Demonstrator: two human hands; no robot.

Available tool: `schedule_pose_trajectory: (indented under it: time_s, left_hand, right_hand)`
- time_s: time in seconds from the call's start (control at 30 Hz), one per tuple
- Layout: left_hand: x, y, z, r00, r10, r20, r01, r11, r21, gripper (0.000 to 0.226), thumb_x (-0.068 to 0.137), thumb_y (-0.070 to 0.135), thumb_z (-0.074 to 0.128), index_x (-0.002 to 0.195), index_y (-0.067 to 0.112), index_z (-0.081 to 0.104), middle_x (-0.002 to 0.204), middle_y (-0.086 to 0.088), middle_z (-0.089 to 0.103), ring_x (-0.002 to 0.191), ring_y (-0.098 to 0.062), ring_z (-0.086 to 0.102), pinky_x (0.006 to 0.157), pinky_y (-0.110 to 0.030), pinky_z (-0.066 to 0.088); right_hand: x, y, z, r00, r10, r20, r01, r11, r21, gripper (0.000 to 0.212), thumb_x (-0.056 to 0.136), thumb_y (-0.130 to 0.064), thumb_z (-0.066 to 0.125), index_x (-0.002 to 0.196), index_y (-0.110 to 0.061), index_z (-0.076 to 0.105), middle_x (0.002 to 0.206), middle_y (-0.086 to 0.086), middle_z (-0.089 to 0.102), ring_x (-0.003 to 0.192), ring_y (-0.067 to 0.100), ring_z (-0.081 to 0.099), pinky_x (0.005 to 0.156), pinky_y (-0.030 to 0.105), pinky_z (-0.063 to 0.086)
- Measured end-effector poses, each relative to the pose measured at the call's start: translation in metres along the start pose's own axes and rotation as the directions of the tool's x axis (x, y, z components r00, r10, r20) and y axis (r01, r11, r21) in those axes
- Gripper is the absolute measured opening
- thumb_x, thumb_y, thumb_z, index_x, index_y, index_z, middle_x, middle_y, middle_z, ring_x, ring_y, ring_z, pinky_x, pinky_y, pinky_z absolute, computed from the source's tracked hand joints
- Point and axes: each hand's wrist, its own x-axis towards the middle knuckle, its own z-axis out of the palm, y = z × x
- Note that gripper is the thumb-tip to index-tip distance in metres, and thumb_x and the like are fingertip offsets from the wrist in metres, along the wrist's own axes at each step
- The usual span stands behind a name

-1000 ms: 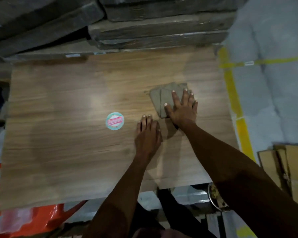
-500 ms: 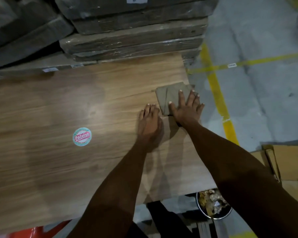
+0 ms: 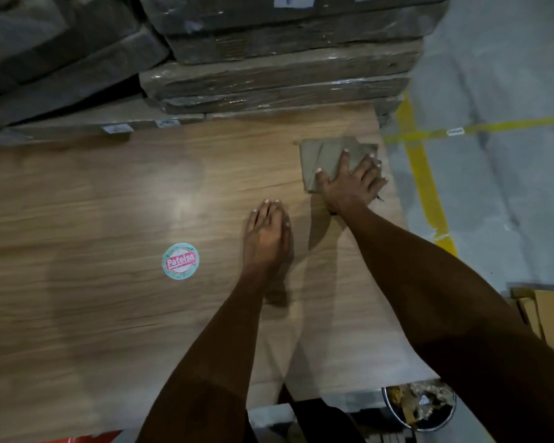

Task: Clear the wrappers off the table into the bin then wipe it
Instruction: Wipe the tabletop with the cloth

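Observation:
A folded grey-brown cloth point(image 3: 322, 156) lies near the far right corner of the wooden table point(image 3: 109, 219). My right hand point(image 3: 352, 183) presses flat on the cloth with its fingers spread. My left hand point(image 3: 267, 238) rests palm down on the bare wood a little to the left and nearer to me, fingers together, holding nothing. A round bin point(image 3: 419, 406) with crumpled wrappers inside stands on the floor under the table's near right corner. No wrappers show on the tabletop.
A round pink and teal sticker point(image 3: 180, 261) is stuck on the tabletop left of my left hand. Wrapped flat packs point(image 3: 269, 75) are stacked behind the table. Grey floor with yellow tape lines point(image 3: 424, 180) lies to the right, flattened cardboard point(image 3: 550, 318) at the right edge.
My right hand has slid the cloth toward the table's far right corner. My left hand has stayed flat on the wood. The camera view has shifted to the right.

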Motion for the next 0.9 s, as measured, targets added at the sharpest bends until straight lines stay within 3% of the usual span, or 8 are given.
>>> schedule_pose_trajectory:
  time_s: [0.1, 0.23, 0.4, 0.53, 0.73, 0.9]
  left_hand:
    - [-0.017, -0.037, -0.016, 1.000, -0.021, 0.004, 0.021, 1.000, 0.020, 0.053, 0.093, 0.028, 0.037, 0.134, 0.002, 0.058, 0.141, -0.016, 0.060, 0.138, -0.031, 0.050, 0.115, -0.048, 0.039]
    - [-0.046, -0.092, -0.048, 0.996, -0.092, 0.004, 0.092, 0.995, 0.023, 0.060, 0.095, 0.034, 0.029, 0.141, 0.003, 0.053, 0.148, -0.015, 0.053, 0.145, -0.029, 0.042, 0.120, -0.045, 0.031]
    - [-0.086, -0.183, -0.088, 0.986, -0.166, -0.023, 0.167, 0.982, 0.089, 0.052, 0.095, 0.029, 0.046, 0.142, 0.007, 0.052, 0.150, -0.011, 0.052, 0.146, -0.026, 0.040, 0.120, -0.045, 0.031]
    - [-0.110, -0.249, -0.118, 0.973, -0.227, -0.052, 0.231, 0.969, 0.094, 0.049, 0.098, 0.031, 0.044, 0.141, 0.008, 0.052, 0.145, -0.010, 0.056, 0.144, -0.026, 0.041, 0.117, -0.046, 0.034]
    - [-0.143, -0.336, -0.164, 0.947, -0.311, -0.075, 0.318, 0.941, 0.112, 0.048, 0.103, 0.033, 0.040, 0.146, 0.012, 0.046, 0.152, -0.006, 0.049, 0.148, -0.022, 0.033, 0.123, -0.041, 0.026]
    - [-0.139, -0.377, -0.176, 0.943, -0.311, -0.117, 0.325, 0.936, 0.132, 0.044, 0.101, 0.028, 0.044, 0.137, 0.008, 0.055, 0.144, -0.012, 0.057, 0.143, -0.027, 0.043, 0.118, -0.045, 0.035]
  right_hand:
    - [-0.015, -0.042, 0.010, 0.997, -0.070, 0.046, 0.070, 0.998, -0.009, 0.084, 0.096, -0.075, 0.024, 0.162, -0.033, -0.006, 0.167, 0.021, -0.022, 0.154, 0.043, -0.019, 0.119, 0.065, -0.008]
    - [-0.050, -0.111, 0.040, 0.982, -0.179, 0.053, 0.180, 0.983, -0.020, 0.084, 0.095, -0.076, 0.021, 0.162, -0.034, -0.007, 0.166, 0.022, -0.023, 0.153, 0.044, -0.021, 0.120, 0.065, -0.009]
    - [-0.097, -0.203, 0.073, 0.967, -0.247, 0.061, 0.249, 0.968, -0.024, 0.084, 0.094, -0.073, 0.026, 0.162, -0.034, -0.004, 0.167, 0.022, -0.021, 0.153, 0.045, -0.019, 0.119, 0.064, -0.009]
    - [-0.127, -0.264, 0.100, 0.955, -0.293, 0.043, 0.294, 0.955, -0.037, 0.085, 0.092, -0.074, 0.024, 0.162, -0.034, -0.002, 0.167, 0.023, -0.019, 0.154, 0.046, -0.018, 0.119, 0.064, -0.010]
    - [-0.189, -0.377, 0.139, 0.915, -0.396, 0.078, 0.401, 0.913, -0.070, 0.084, 0.094, -0.074, 0.019, 0.162, -0.032, -0.007, 0.166, 0.023, -0.023, 0.152, 0.046, -0.022, 0.120, 0.064, -0.013]
    - [-0.234, -0.458, 0.163, 0.853, -0.512, 0.101, 0.520, 0.849, -0.096, 0.083, 0.095, -0.074, 0.021, 0.162, -0.033, -0.005, 0.167, 0.022, -0.019, 0.154, 0.044, -0.020, 0.121, 0.062, -0.012]
